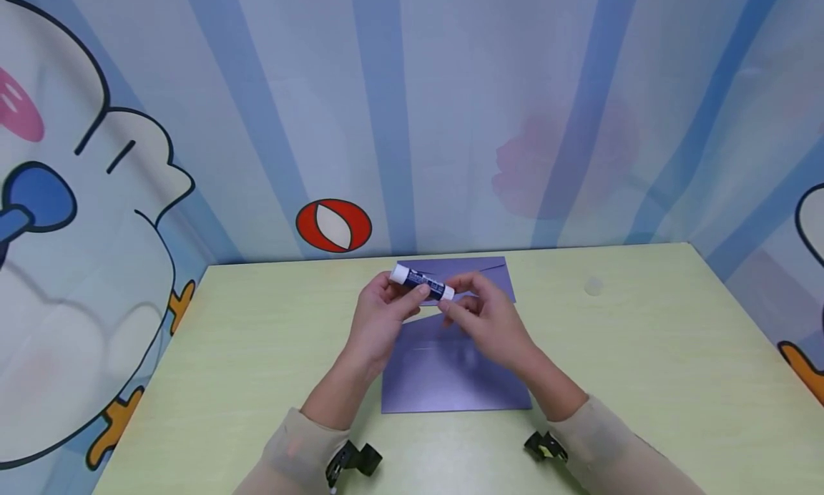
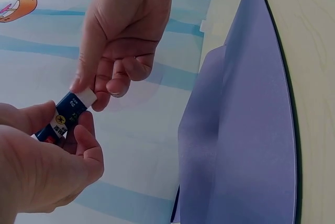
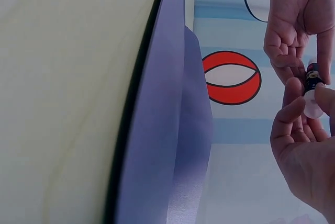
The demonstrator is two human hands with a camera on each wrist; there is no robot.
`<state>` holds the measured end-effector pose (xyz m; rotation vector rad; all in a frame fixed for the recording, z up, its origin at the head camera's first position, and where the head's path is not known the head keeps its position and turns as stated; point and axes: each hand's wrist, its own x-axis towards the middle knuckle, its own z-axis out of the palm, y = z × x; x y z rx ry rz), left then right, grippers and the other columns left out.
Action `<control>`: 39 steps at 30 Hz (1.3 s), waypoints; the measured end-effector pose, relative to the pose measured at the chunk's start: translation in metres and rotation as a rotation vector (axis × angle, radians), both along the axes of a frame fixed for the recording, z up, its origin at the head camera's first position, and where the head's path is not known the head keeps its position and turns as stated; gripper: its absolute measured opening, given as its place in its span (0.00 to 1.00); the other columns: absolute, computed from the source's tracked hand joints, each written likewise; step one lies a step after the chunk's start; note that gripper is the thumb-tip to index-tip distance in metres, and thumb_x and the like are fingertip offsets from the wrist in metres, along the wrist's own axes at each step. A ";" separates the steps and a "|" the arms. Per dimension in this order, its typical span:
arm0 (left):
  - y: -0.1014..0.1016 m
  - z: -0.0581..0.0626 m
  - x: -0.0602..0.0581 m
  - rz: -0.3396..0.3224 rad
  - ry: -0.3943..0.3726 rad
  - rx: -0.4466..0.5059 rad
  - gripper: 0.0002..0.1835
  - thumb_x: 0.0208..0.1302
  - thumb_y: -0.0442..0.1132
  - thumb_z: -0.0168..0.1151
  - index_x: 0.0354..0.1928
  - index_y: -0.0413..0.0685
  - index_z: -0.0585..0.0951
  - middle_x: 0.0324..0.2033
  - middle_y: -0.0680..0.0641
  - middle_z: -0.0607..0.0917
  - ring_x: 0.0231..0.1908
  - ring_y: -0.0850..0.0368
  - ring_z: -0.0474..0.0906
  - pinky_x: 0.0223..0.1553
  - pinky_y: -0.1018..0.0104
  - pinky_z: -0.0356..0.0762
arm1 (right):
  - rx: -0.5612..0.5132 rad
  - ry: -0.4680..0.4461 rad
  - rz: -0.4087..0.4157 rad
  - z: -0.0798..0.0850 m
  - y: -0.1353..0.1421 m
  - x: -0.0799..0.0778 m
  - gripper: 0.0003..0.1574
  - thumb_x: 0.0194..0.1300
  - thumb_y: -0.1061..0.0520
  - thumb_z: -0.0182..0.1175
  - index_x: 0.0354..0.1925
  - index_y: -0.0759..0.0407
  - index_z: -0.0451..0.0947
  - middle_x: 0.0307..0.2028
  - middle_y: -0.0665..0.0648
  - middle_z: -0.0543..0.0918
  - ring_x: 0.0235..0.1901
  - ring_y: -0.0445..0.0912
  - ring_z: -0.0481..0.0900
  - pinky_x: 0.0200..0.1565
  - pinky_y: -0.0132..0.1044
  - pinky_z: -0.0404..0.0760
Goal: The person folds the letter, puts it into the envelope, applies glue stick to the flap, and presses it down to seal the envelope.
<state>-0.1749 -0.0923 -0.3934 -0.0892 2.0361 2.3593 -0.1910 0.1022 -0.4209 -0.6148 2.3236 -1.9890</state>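
A dark blue glue stick with white ends is held above the purple envelope. My left hand grips its body between thumb and fingers, as the left wrist view also shows. At the other end, the thumb and fingers of my right hand pinch the white end. In the right wrist view, both hands meet at the glue stick. Behind the hands, a second purple piece with a flap line lies near the table's back edge, partly hidden by them.
On the pale yellow table, a small pale round thing lies to the right of the envelope. A blue striped cloth wall with cartoon prints stands right behind the table. Small black devices sit at the wrists.
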 end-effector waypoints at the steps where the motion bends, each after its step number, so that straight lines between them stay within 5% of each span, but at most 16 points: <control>1: 0.000 0.000 0.000 -0.002 0.002 0.000 0.17 0.71 0.37 0.72 0.56 0.42 0.79 0.49 0.43 0.89 0.47 0.53 0.84 0.53 0.60 0.82 | 0.002 -0.002 0.000 0.000 0.000 -0.001 0.15 0.76 0.61 0.65 0.57 0.63 0.76 0.45 0.61 0.83 0.32 0.62 0.87 0.28 0.36 0.79; 6: 0.001 -0.002 -0.001 -0.010 0.015 -0.002 0.16 0.71 0.36 0.72 0.55 0.42 0.79 0.48 0.44 0.89 0.47 0.53 0.84 0.53 0.60 0.82 | -0.010 -0.074 0.032 0.000 0.003 -0.002 0.14 0.82 0.55 0.59 0.55 0.66 0.78 0.40 0.64 0.86 0.32 0.58 0.85 0.32 0.42 0.84; 11: 0.002 -0.003 -0.001 -0.016 0.031 -0.007 0.15 0.70 0.36 0.73 0.53 0.41 0.79 0.46 0.44 0.89 0.46 0.53 0.84 0.51 0.61 0.82 | -0.044 -0.192 0.094 0.000 0.005 -0.004 0.24 0.86 0.48 0.50 0.50 0.69 0.78 0.37 0.67 0.84 0.30 0.50 0.82 0.33 0.40 0.83; 20: 0.004 -0.002 0.000 -0.023 0.026 -0.003 0.15 0.70 0.35 0.72 0.53 0.41 0.80 0.45 0.45 0.89 0.45 0.53 0.83 0.51 0.58 0.82 | -0.106 -0.356 0.138 0.000 0.004 -0.003 0.35 0.87 0.38 0.42 0.50 0.69 0.78 0.34 0.60 0.83 0.28 0.47 0.81 0.33 0.37 0.82; 28: 0.003 -0.004 0.000 -0.014 0.014 -0.007 0.16 0.70 0.38 0.73 0.55 0.42 0.80 0.48 0.43 0.89 0.48 0.51 0.84 0.52 0.59 0.83 | -0.093 -0.240 0.108 0.003 0.003 0.002 0.29 0.79 0.47 0.63 0.70 0.54 0.69 0.55 0.68 0.84 0.36 0.54 0.88 0.37 0.38 0.84; 39: 0.004 -0.002 0.002 -0.031 -0.011 -0.034 0.18 0.69 0.42 0.75 0.55 0.43 0.81 0.44 0.46 0.90 0.44 0.54 0.87 0.51 0.53 0.78 | -0.159 -0.192 0.054 0.002 -0.002 0.004 0.22 0.76 0.57 0.66 0.64 0.57 0.76 0.48 0.61 0.84 0.31 0.49 0.86 0.32 0.35 0.80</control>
